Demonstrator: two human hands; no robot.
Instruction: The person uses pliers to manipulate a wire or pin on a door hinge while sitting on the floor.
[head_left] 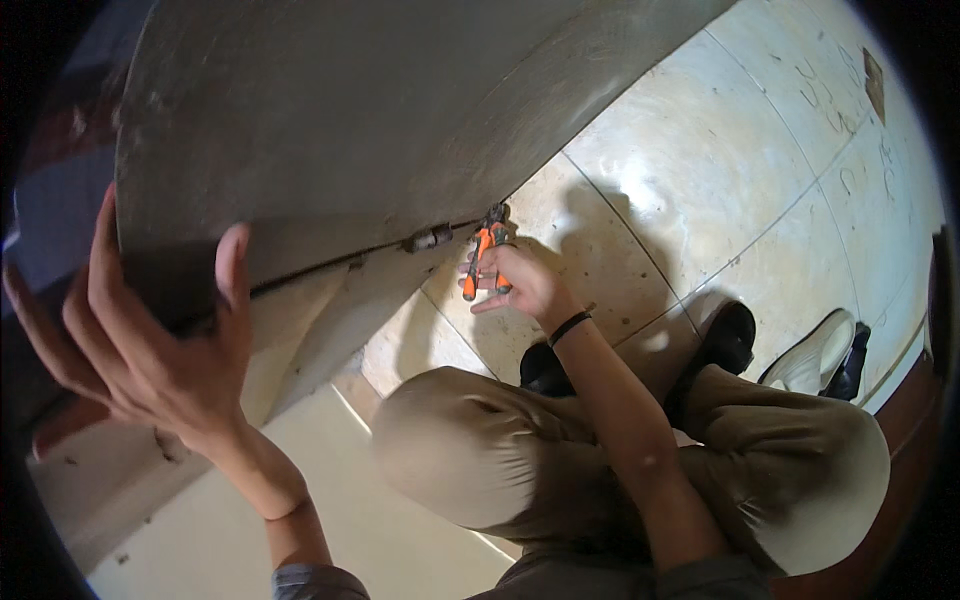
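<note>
My left hand (165, 350) is raised at the left edge of a large dark grey panel (330, 110). Its fingers are spread, the thumb pointing up in front of the panel's lower part; whether it touches the surface I cannot tell. Low down near the floor, my right hand (520, 280) holds orange-handled pliers (482, 262), the fingers loosely round the handles. The dark jaws point up toward the panel's bottom edge, close to a small metal cylinder (430, 238) fixed along that edge. What the jaws touch, if anything, is too small to make out.
Pale tiled floor (690, 150) stretches to the right of the panel, with shadows on it. A light ledge (300, 340) runs under the panel. My bent knees (450, 440) are close below my right arm. Light-coloured footwear (812, 355) stands at the right.
</note>
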